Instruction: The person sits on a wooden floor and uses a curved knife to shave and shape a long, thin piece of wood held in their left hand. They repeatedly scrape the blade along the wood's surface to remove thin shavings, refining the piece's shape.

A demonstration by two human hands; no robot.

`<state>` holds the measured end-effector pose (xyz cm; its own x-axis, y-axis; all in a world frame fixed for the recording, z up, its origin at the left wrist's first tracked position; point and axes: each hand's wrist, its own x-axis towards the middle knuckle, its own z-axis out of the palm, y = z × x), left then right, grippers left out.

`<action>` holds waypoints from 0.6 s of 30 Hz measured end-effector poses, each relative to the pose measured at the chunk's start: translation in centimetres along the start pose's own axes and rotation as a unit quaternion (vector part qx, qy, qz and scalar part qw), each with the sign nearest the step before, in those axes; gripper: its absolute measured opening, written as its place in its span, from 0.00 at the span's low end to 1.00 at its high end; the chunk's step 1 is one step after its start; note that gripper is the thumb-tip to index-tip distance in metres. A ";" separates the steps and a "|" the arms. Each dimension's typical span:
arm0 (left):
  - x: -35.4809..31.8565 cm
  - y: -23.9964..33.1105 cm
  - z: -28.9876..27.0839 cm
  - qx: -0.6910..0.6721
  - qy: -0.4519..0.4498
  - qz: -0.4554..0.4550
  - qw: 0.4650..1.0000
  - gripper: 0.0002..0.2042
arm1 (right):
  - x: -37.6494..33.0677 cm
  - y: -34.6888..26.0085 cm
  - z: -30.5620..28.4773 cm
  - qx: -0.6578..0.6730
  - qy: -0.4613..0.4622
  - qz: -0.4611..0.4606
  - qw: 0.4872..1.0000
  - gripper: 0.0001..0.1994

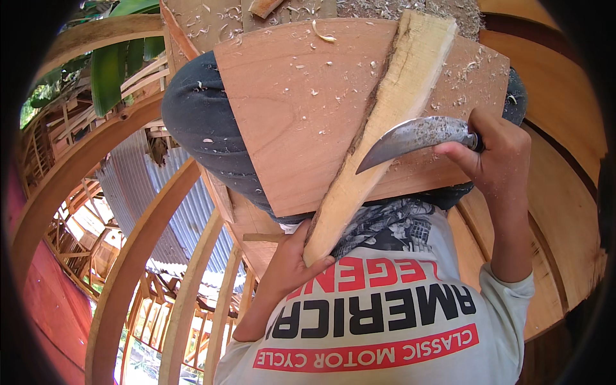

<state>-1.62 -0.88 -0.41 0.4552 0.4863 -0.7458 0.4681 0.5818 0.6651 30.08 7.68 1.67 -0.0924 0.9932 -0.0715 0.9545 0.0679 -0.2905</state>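
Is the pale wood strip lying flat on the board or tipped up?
Flat: the strip lies aslant along the board, left hand gripping its near end.

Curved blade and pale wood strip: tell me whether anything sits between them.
Nothing visible does. The curved blade, gripped by the right hand, lies across the pale wood strip, which the left hand holds at its lower end over the reddish board. Only loose shavings lie on the blade and board.

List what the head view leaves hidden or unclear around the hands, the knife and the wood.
- Knife handle: wrapped inside the right hand.
- Lower end of the pale wood strip: covered by the left hand.
- Person's lap: hidden under the flat reddish board.
- Blade's cutting edge against the strip: contact too fine to tell.
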 end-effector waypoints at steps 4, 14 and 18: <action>0.5 0.6 -0.2 -0.016 -0.020 -0.016 1.000 0.33 | 1.4 1.0 0.6 -0.035 0.050 -0.026 0.998 0.30; 1.5 -1.1 0.3 -0.027 -0.010 0.024 0.999 0.31 | 2.2 3.5 2.7 -0.051 0.091 0.026 0.994 0.31; 2.5 -2.2 -0.2 -0.039 -0.010 0.050 0.998 0.30 | 3.4 4.6 2.9 -0.049 0.122 0.061 0.989 0.32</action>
<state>-1.66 -0.83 -3.69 0.5124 0.5316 -0.6744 0.3597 0.5803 0.7307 33.35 11.07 -2.67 0.0860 0.9870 0.1361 0.9781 -0.0577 -0.1997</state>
